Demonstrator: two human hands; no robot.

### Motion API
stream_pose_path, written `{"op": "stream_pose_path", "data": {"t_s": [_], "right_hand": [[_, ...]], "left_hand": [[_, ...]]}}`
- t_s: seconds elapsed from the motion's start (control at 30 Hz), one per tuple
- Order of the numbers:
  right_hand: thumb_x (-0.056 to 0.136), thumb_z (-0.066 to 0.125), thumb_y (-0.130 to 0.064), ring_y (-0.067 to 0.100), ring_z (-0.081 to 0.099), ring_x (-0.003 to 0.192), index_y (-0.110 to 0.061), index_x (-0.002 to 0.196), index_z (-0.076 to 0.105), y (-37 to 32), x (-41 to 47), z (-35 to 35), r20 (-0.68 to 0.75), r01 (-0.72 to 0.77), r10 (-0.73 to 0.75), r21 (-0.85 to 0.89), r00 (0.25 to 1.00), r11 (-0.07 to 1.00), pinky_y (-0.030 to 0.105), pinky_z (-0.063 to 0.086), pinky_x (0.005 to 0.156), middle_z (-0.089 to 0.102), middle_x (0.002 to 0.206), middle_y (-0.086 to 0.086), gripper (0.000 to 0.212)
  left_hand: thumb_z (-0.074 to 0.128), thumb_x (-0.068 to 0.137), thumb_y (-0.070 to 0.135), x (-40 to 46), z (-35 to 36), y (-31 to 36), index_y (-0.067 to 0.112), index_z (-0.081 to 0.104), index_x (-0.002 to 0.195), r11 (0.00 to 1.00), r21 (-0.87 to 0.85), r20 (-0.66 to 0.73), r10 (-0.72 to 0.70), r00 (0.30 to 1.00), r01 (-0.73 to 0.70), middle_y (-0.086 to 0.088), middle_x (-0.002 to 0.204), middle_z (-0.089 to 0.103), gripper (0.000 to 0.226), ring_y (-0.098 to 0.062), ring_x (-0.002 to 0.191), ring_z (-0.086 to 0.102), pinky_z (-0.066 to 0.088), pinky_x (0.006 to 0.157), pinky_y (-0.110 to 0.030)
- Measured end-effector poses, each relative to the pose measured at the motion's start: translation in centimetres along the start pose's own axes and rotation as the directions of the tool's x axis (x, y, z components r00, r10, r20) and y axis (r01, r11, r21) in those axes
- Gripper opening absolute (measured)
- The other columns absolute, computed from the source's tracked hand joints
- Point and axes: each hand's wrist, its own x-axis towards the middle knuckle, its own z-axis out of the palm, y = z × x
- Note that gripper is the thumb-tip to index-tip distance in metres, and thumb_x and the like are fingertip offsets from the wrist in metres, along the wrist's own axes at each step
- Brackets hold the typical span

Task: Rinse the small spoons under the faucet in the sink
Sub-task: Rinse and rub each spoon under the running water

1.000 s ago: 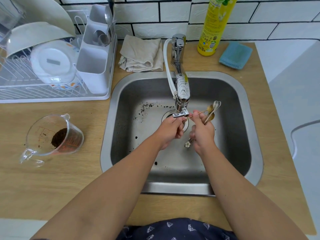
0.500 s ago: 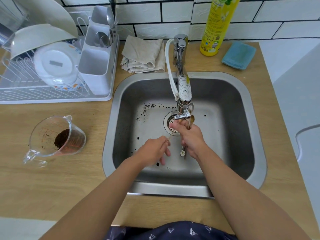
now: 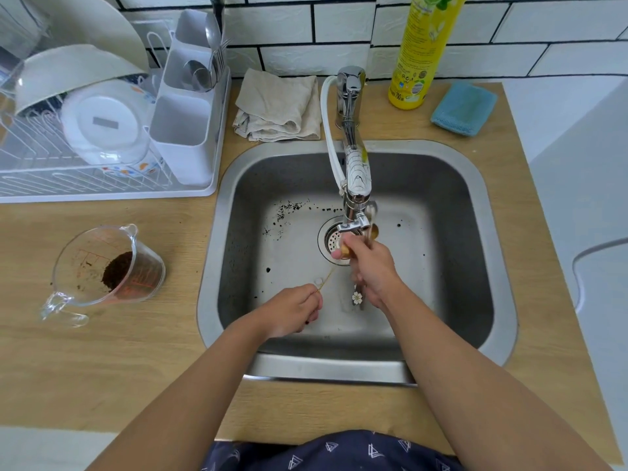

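My right hand (image 3: 372, 271) grips a bunch of small spoons (image 3: 357, 298) under the faucet (image 3: 355, 198) spout; their flower-tipped handles stick out below my palm and the bowls peek out beside the spout. My left hand (image 3: 292, 312) pinches the handle end of one thin golden spoon (image 3: 325, 279), whose bowl reaches toward my right thumb. Both hands are over the steel sink (image 3: 458, 232), near the drain (image 3: 331, 239). Whether water runs is unclear.
Dark coffee grounds speckle the sink floor. A glass measuring cup (image 3: 105, 273) with grounds stands on the left counter. A dish rack (image 3: 102, 130) with a cutlery holder sits back left. Behind the sink lie a beige cloth (image 3: 278, 107), a yellow soap bottle (image 3: 421, 52) and a blue sponge (image 3: 464, 108).
My left hand pulled one thin spoon out of the bunch and moved down-left. My right hand swung the other spoons from the right side to under the spout.
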Motion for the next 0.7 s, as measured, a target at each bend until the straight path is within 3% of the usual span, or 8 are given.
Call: {"op": "stream_pose_path", "data": {"t_s": [0.07, 0.2, 0.33, 0.4, 0.5, 0.63, 0.7], "right_hand": [[0.104, 0.061, -0.035, 0.005, 0.029, 0.038, -0.015, 0.094, 0.072, -0.1, 0.1, -0.1, -0.033, -0.006, 0.007, 0.019, 0.999, 1.0, 0.021, 0.025, 0.037, 0.082, 0.09, 0.007, 0.025], [0.107, 0.058, -0.024, 0.005, 0.029, 0.039, -0.016, 0.115, 0.068, 0.0, -0.3, -0.1, 0.169, 0.024, -0.035, 0.064, 0.985, 0.998, 0.019, 0.028, 0.041, 0.081, 0.106, -0.002, 0.015], [0.106, 0.06, -0.021, 0.005, 0.03, 0.037, -0.012, 0.102, 0.069, -0.1, -0.4, 0.3, 0.137, 0.063, -0.069, 0.047, 0.988, 0.997, 0.02, 0.027, 0.04, 0.078, 0.082, -0.006, 0.013], [0.106, 0.06, -0.025, 0.006, 0.031, 0.038, -0.012, 0.096, 0.069, -0.1, -0.4, 0.3, 0.067, 0.08, -0.08, 0.0, 0.995, 0.997, 0.021, 0.028, 0.04, 0.077, 0.074, -0.006, 0.018], [0.107, 0.055, -0.029, 0.007, 0.028, 0.038, -0.016, 0.096, 0.069, 0.0, -0.2, 0.1, -0.04, 0.071, -0.072, -0.012, 0.997, 0.997, 0.022, 0.026, 0.039, 0.082, 0.093, 0.005, 0.022], [0.105, 0.056, -0.041, 0.008, 0.032, 0.041, -0.02, 0.113, 0.07, 0.1, -0.3, 0.3, 0.058, 0.06, -0.051, -0.163, 0.997, 0.985, 0.022, 0.031, 0.041, 0.082, 0.098, 0.0, 0.027], [0.104, 0.06, -0.04, 0.008, 0.031, 0.041, -0.018, 0.113, 0.069, 0.0, -0.5, 0.4, 0.088, 0.053, -0.044, -0.104, 0.995, 0.993, 0.021, 0.03, 0.04, 0.082, 0.094, 0.001, 0.026]], "left_hand": [[0.037, 0.102, 0.021, 0.0, 0.1, 0.2, 0.015, 0.054, 0.083, 1.0, -0.022, -0.018, -0.015, 1.0, 0.014, 0.0, 0.068, 0.054, 0.026, -0.016, 0.056, 0.04, 0.035, 0.05, -0.022], [0.04, 0.092, 0.021, 0.0, -0.2, 1.1, 0.017, 0.039, 0.068, 0.961, -0.276, -0.052, -0.048, 0.997, 0.032, -0.004, 0.054, 0.034, 0.024, -0.018, 0.049, 0.023, 0.019, 0.047, -0.027], [0.033, 0.103, 0.039, 0.0, -1.0, 1.7, 0.023, 0.032, 0.061, 0.874, -0.478, 0.034, -0.083, 0.996, 0.089, 0.001, 0.052, 0.02, 0.045, -0.013, 0.043, 0.011, 0.011, 0.042, -0.023], [0.033, 0.105, 0.043, -0.1, -1.1, 1.8, 0.022, 0.037, 0.065, 0.861, -0.499, 0.074, -0.067, 0.995, 0.095, 0.001, 0.052, 0.024, 0.046, -0.014, 0.042, 0.013, 0.011, 0.045, -0.027], [0.035, 0.107, 0.036, -0.1, -0.9, 1.6, 0.015, 0.049, 0.086, 0.9, -0.436, 0.05, 0.001, 0.999, 0.021, -0.003, 0.064, 0.046, 0.033, -0.015, 0.045, 0.026, 0.025, 0.048, -0.026], [0.037, 0.108, 0.028, 0.3, -0.8, 0.7, 0.014, 0.052, 0.102, 0.928, -0.372, 0.026, 0.043, 0.999, -0.031, -0.003, 0.076, 0.061, 0.021, -0.013, 0.047, 0.038, 0.031, 0.049, -0.024], [0.039, 0.108, 0.029, 0.7, -0.7, 0.6, 0.015, 0.054, 0.1, 0.94, -0.339, 0.004, 0.028, 1.0, -0.025, -0.003, 0.081, 0.066, 0.023, -0.013, 0.05, 0.046, 0.035, 0.052, -0.025]]}}
